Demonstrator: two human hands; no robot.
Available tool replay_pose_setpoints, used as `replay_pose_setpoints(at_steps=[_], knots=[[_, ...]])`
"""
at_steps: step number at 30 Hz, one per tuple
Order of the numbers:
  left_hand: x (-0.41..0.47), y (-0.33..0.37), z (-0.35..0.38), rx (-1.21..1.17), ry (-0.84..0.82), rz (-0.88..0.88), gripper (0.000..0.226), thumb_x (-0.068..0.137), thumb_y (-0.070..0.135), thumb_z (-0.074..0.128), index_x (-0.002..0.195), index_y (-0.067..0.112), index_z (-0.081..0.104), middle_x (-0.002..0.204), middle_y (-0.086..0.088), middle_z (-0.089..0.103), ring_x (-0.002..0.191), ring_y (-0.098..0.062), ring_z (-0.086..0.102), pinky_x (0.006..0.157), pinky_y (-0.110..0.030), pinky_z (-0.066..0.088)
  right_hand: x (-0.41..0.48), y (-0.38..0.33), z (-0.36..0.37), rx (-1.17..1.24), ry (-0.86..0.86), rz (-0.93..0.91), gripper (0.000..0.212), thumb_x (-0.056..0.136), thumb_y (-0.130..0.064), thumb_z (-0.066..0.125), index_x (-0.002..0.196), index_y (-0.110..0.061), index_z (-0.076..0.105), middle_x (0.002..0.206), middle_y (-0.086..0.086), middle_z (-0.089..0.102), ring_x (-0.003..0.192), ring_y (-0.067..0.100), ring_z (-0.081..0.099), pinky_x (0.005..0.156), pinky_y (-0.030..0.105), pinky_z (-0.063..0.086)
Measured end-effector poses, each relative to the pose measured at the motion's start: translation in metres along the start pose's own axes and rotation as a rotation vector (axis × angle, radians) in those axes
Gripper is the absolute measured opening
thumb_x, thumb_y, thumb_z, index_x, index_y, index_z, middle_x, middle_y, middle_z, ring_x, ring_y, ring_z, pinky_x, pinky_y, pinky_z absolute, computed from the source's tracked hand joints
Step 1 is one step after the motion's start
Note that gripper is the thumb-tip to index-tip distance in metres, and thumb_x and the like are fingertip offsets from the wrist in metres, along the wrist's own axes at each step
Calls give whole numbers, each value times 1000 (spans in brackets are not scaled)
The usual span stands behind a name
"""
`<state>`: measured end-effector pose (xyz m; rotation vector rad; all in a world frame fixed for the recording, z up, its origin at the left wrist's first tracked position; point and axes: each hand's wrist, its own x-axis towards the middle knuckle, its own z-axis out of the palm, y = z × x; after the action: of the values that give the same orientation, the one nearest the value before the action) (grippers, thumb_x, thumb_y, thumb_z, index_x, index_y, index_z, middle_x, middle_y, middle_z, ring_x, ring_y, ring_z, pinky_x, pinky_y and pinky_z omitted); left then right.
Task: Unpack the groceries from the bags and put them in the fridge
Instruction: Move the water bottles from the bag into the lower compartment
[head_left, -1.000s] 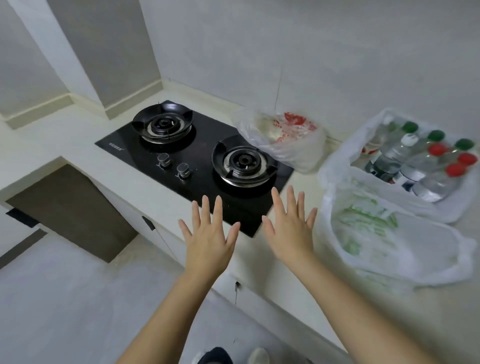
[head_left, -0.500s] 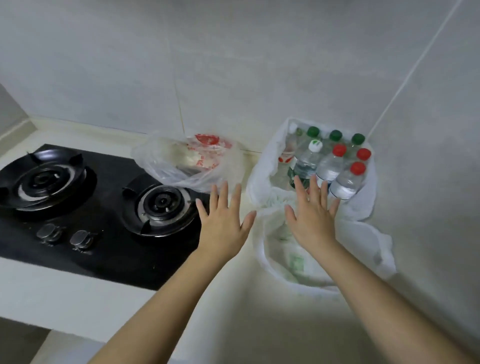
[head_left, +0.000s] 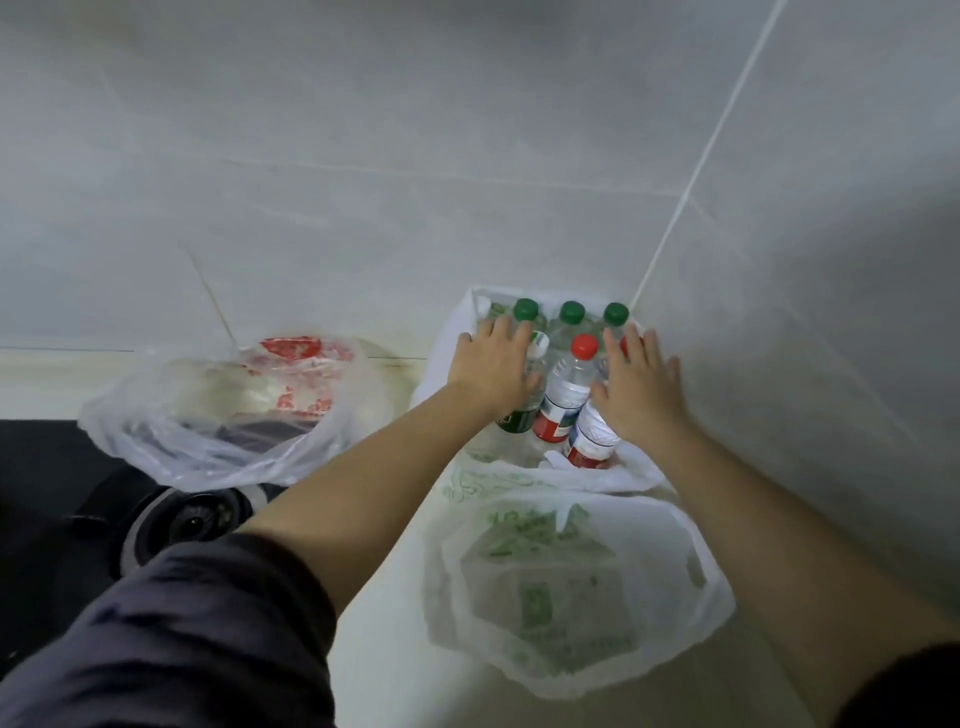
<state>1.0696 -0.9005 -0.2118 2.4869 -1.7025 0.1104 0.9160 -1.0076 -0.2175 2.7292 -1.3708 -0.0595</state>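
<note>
Head camera: I can't read labels on the bottles (head_left: 563, 384) or green print on the front bag (head_left: 675, 597). Left hand (head_left: 493, 364) and right hand (head_left: 641, 387) flat on them, fingers straight, gripping nothing.

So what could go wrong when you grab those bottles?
The bottles lean packed together in the white bag; pulling one out might topple its neighbours. The left hand and right hand lie flat on them, not gripping, so one could slip. The clear bag lies right by the stove burner, risky if lit.
</note>
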Motion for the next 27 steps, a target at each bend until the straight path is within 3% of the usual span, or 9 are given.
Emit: replay_pose_setpoints(at_steps=[3, 7, 12, 15, 20, 23, 25, 27], knots=[[23, 2, -1, 116, -23, -5, 53, 97, 49, 39, 136, 13, 37, 134, -10, 46, 123, -27, 45, 95, -40, 38, 6, 2, 4, 15, -24, -21, 70, 100, -38, 38, 155, -14, 2, 163, 9, -4, 149, 34, -2, 114, 57, 20], [38, 8, 0, 50, -131, -12, 46, 98, 47, 41, 127, 12, 41, 101, -6, 56, 89, -25, 57, 69, -35, 45, 9, 9, 10, 100, -62, -35, 70, 101, -34, 40, 155, -12, 2, 163, 7, -8, 148, 36, -3, 115, 58, 20], [43, 16, 1, -103, -125, -77, 38, 98, 34, 43, 127, 10, 42, 106, -10, 60, 95, -28, 58, 70, -33, 44, 10, 10, 10, 124, -75, -55, 70, 101, -28, 41, 155, -12, -1, 162, 9, -12, 148, 36, 0, 114, 56, 25], [38, 17, -2, -213, -106, -112, 33, 96, 29, 45, 123, 9, 43, 95, -8, 57, 86, -27, 57, 67, -34, 43, 9, 9, 8, 157, -75, -64, 74, 98, -22, 46, 155, -11, 0, 162, 10, -13, 148, 36, -1, 115, 54, 26], [17, 17, -47, -331, 85, -155, 29, 94, 30, 48, 112, 7, 45, 86, -8, 53, 77, -28, 50, 64, -33, 37, 8, 10, 10, 194, -59, -87, 75, 95, -14, 50, 155, -12, 4, 161, 13, -11, 146, 39, 4, 116, 50, 25], [0, 13, -82, -441, 248, -154, 26, 90, 30, 52, 100, 7, 47, 78, -10, 55, 73, -34, 54, 58, -32, 36, -2, 9, 14, 124, 85, -72, 66, 95, -18, 49, 153, -16, 18, 160, 17, 6, 139, 40, 25, 108, 46, 34], [-14, 8, -99, -473, 329, -145, 27, 89, 32, 55, 96, 7, 48, 77, -13, 59, 71, -35, 55, 55, -33, 39, -12, 9, 16, 91, 187, -6, 56, 94, -26, 51, 145, -15, 34, 148, 17, 30, 123, 38, 44, 94, 42, 43], [-29, 3, -113, -480, 372, -151, 29, 88, 32, 56, 97, 6, 49, 78, -13, 61, 71, -34, 56, 57, -35, 43, -17, 7, 15, 132, 221, 52, 47, 94, -33, 50, 136, -13, 42, 133, 16, 41, 107, 35, 53, 78, 39, 46]])
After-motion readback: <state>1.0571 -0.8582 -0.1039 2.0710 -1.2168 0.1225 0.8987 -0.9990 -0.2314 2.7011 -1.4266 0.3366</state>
